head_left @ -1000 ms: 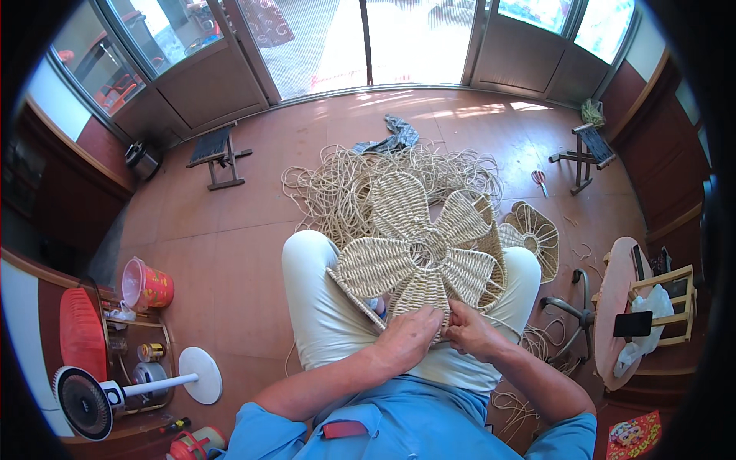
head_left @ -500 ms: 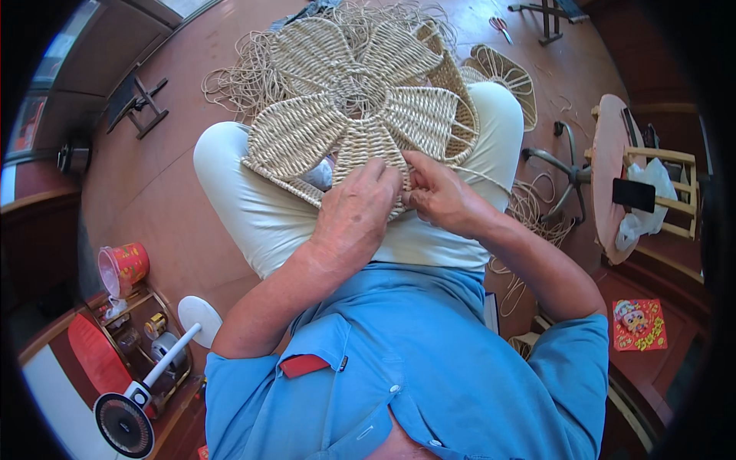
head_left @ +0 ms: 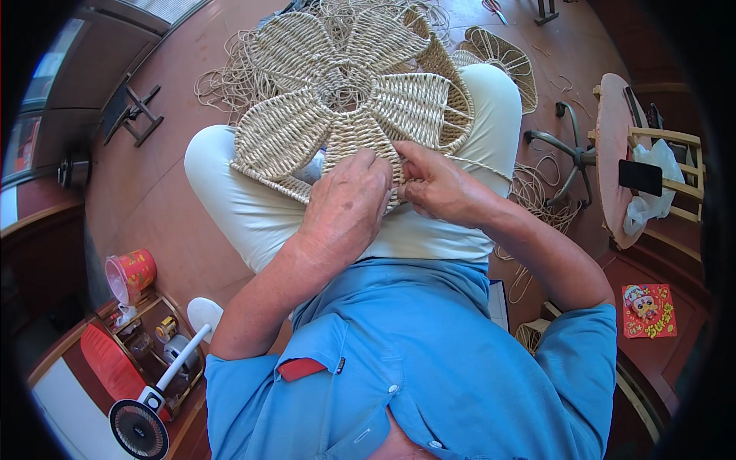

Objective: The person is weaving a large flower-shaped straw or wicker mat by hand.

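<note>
A flower-shaped woven basket (head_left: 287, 130) of pale twisted cord, with broad petals around an open centre, rests across my lap. My left hand (head_left: 353, 192) grips the lower edge of its nearest petal, fingers bent over the weave. Close beside it, my right hand (head_left: 433, 180) pinches at the right edge of that petal, thumb and forefinger together. A strand of cord (head_left: 483, 166) runs from near my right hand over my right thigh. What lies between my fingertips is mostly hidden.
Loose cord (head_left: 222, 88) is heaped behind the basket, with more cord (head_left: 537, 188) at the right. A second woven piece (head_left: 506, 61) and scissors (head_left: 494, 9) lie on the floor. A round table (head_left: 613, 153) stands right; a fan (head_left: 138, 431) and red bucket (head_left: 130, 274) are left.
The view has shifted slightly, so the basket and hands sit a little further left and up. Both hands keep to the same petal edge with only small finger movement.
</note>
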`<state>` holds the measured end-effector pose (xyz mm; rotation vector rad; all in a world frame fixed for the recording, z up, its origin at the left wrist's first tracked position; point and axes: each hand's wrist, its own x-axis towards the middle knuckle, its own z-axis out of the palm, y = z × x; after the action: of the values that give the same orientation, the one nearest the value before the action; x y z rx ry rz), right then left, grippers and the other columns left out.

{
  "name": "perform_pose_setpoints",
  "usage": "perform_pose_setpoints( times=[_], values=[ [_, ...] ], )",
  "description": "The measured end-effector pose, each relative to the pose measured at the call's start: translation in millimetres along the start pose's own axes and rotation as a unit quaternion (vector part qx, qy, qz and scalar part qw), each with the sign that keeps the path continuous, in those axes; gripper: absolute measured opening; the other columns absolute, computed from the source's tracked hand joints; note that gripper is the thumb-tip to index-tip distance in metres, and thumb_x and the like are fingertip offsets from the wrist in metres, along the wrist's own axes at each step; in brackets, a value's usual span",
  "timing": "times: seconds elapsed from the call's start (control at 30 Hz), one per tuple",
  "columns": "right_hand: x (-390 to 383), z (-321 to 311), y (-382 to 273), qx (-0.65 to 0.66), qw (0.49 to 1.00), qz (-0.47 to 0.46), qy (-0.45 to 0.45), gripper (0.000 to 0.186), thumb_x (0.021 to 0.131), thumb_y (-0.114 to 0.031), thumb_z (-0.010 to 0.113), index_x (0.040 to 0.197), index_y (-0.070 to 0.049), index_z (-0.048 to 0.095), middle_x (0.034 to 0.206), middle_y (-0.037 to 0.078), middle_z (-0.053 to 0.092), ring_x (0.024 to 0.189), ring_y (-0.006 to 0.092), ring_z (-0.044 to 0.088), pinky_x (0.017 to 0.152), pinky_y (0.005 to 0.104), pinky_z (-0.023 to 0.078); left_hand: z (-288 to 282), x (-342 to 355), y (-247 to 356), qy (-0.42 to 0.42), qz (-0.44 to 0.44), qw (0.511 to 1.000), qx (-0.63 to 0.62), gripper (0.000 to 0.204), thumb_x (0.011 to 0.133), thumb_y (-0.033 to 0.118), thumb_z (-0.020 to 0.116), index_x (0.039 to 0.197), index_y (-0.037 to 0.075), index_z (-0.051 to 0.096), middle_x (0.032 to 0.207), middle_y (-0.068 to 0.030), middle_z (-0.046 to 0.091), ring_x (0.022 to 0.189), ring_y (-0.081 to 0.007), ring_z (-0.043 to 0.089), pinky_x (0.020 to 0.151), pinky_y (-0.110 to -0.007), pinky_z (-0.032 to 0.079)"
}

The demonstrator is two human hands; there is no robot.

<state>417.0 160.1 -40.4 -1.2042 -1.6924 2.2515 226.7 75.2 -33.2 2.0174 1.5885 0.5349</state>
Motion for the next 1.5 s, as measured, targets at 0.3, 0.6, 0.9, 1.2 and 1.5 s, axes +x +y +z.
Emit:
perform_pose_setpoints(
  times=[0.3,0.6,0.9,1.2,1.5],
  values=[
    [-35.7,15.0,10.2,-0.297,0.912,-0.204,0.196,0.068,0.088,-0.002,0.074,0.151,-0.006,0.049,0.116,0.018,0.064,0.104,0.0407,0.069,0.089,0.0507,0.058,7.9,-3.1,14.7,0.008,0.013,1.0,0.007,0.027,0.097,0.004,0.065,0.123,0.006,0.057,0.103,-0.0159,0.061,0.086,-0.0358,0.068,0.071,-0.048,0.056],
    [-36.1,24.0,21.0,-0.293,0.903,-0.209,0.233,0.047,0.085,-0.005,0.079,0.129,-0.007,0.062,0.113,0.013,0.061,0.102,0.0322,0.07,0.083,0.0447,0.059,-3.8,-2.3,11.1,-0.057,-0.094,0.966,-0.234,0.032,0.099,0.001,0.063,0.13,0.007,0.056,0.09,-0.0096,0.063,0.076,-0.0252,0.066,0.072,-0.04,0.054],
    [-30.3,27.9,31.9,-0.3,0.889,-0.253,0.236,0.029,0.086,-0.008,0.08,0.113,-0.007,0.069,0.106,0.011,0.065,0.091,0.03,0.073,0.076,0.0422,0.059,-15.3,-4.3,23.8,-0.029,-0.128,0.948,-0.29,0.031,0.1,0.005,0.066,0.13,0.008,0.057,0.077,-0.0081,0.061,0.073,-0.0229,0.069,0.066,-0.038,0.053],
    [-27.0,22.5,35.6,-0.3,0.849,-0.283,0.33,0.01,0.093,-0.01,0.079,0.097,-0.009,0.07,0.103,0.007,0.067,0.087,0.0312,0.072,0.071,0.0436,0.056,-208.2,-93.5,-58.6,0.259,-0.196,0.894,-0.31,0.035,0.104,0.031,0.075,0.13,0.009,0.068,0.078,0.016,0.044,0.062,0.0063,0.034,0.056,-0.016,0.025],
    [-23.6,28.4,27.3,-0.265,0.881,-0.194,0.34,0.022,0.093,-0.011,0.08,0.105,-0.005,0.062,0.104,0.01,0.065,0.079,0.0296,0.067,0.07,0.0433,0.055,-400.4,-140.7,-193.4,0.501,-0.222,0.802,-0.237,0.04,0.111,0.024,0.067,0.148,0.008,0.066,0.121,0.0045,0.069,0.096,-0.0009,0.059,0.077,-0.016,0.045]
  ],
)
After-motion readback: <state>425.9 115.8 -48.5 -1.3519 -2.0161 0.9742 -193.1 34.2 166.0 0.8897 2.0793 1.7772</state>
